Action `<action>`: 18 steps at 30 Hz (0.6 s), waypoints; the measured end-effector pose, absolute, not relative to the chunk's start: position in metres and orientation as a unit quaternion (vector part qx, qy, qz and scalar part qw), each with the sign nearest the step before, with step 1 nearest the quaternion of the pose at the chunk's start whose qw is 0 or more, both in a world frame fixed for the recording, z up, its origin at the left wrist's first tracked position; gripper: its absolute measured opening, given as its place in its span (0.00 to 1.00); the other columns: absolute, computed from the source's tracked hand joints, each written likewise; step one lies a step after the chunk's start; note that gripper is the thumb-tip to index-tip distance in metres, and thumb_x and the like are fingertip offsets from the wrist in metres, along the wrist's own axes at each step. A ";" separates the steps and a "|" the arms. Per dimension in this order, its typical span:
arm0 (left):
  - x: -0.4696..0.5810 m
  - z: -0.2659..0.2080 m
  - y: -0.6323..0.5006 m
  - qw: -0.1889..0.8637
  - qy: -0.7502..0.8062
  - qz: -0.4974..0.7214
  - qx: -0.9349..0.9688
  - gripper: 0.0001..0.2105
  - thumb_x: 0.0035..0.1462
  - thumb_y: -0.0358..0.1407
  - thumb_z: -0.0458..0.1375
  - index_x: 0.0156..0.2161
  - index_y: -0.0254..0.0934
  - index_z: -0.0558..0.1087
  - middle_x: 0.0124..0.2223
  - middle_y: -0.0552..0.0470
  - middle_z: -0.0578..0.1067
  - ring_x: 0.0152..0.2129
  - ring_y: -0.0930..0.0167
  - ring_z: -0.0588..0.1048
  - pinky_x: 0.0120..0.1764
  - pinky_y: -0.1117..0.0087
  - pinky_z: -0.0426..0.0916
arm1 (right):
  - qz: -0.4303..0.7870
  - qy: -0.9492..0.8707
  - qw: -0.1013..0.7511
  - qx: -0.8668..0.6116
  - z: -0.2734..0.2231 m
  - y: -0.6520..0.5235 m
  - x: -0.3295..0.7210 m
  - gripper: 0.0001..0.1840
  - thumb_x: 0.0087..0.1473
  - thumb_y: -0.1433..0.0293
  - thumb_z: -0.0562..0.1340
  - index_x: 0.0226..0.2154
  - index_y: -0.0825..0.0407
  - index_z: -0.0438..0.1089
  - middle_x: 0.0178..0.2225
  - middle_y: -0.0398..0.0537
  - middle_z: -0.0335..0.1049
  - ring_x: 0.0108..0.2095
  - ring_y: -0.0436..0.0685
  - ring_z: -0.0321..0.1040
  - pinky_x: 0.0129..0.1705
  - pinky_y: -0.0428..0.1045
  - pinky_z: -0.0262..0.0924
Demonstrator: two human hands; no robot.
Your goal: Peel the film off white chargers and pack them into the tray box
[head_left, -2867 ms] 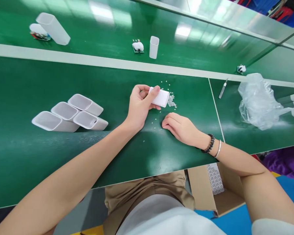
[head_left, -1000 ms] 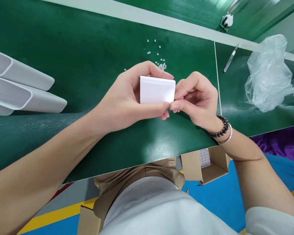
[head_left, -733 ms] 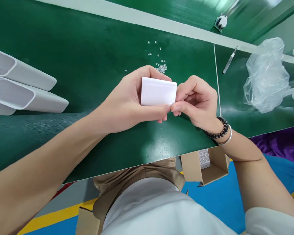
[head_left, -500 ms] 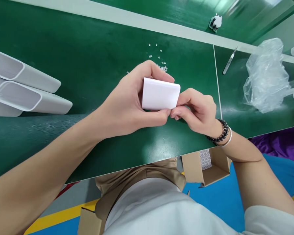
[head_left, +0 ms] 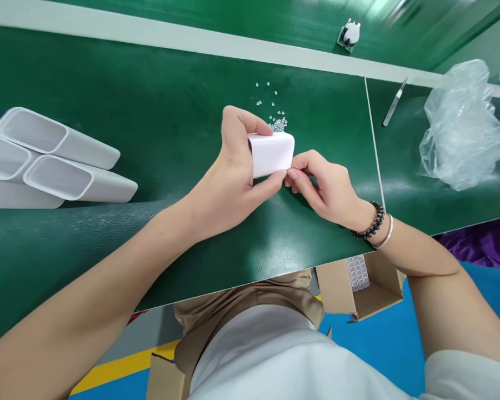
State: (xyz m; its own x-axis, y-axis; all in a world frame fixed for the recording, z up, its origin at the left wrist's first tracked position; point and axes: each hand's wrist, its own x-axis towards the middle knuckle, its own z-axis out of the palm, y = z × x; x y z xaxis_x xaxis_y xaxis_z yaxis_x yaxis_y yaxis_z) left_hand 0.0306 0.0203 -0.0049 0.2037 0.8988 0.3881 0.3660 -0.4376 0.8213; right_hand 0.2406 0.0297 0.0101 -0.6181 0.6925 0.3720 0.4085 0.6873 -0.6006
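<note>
My left hand (head_left: 237, 172) grips a white plastic housing (head_left: 273, 154) across its width, thumb along the near edge and fingers over the far edge. The housing looks like a short, rounded sleeve; its underside and far face are hidden. At its lower right corner, my right hand (head_left: 327, 186) is pinched, thumb against forefinger. Whatever those fingertips hold, if anything, is too small or covered to make out. Just beyond the housing lies a small heap of tiny clear plastic pieces (head_left: 279, 123), with several more scattered behind it.
Hollow white housings (head_left: 98, 150) are stacked at the left of the green table (head_left: 108, 83). Tweezers (head_left: 395, 103) and a clear plastic bag (head_left: 458, 128) lie to the right. A small white-and-black component (head_left: 350, 34) sits at the back. An open cardboard box (head_left: 337, 283) stands below the table edge.
The housing has tilted and turned in my left hand, now showing its left end edge. Both hands keep their grip near its lower right corner. The whole view has shifted slightly.
</note>
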 end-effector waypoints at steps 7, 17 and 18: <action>0.033 -0.003 0.024 0.320 0.444 0.442 0.710 0.20 0.52 0.42 0.68 0.45 0.44 0.63 0.47 0.48 0.71 0.43 0.61 0.73 0.43 0.57 0.74 | 0.249 -0.864 0.301 -0.318 0.011 0.031 0.241 0.10 0.70 0.65 0.53 0.37 0.51 0.63 0.28 0.42 0.68 0.25 0.47 0.64 0.28 0.43 0.60; 0.041 0.026 0.003 0.222 0.396 0.496 0.741 0.19 0.45 0.33 0.66 0.43 0.45 0.65 0.42 0.49 0.69 0.38 0.65 0.71 0.36 0.58 0.73 | 0.270 -0.856 0.365 -0.247 0.025 0.019 0.241 0.05 0.64 0.71 0.58 0.34 0.51 0.65 0.24 0.36 0.66 0.23 0.43 0.62 0.23 0.40 0.58; 0.041 0.029 0.001 0.220 0.391 0.491 0.747 0.19 0.46 0.32 0.65 0.43 0.45 0.65 0.42 0.50 0.69 0.38 0.65 0.71 0.36 0.58 0.72 | 0.265 -0.858 0.369 -0.240 0.028 0.018 0.241 0.06 0.63 0.72 0.58 0.33 0.51 0.65 0.24 0.36 0.66 0.23 0.43 0.62 0.23 0.39 0.58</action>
State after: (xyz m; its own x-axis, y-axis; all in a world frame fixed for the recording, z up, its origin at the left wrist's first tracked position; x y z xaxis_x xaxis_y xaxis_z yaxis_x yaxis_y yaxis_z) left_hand 0.0411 0.0007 0.0291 0.2121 0.8000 0.5613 0.3674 -0.5975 0.7128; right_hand 0.2409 0.0177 0.0281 -0.6123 0.6081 0.5053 0.2170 0.7438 -0.6322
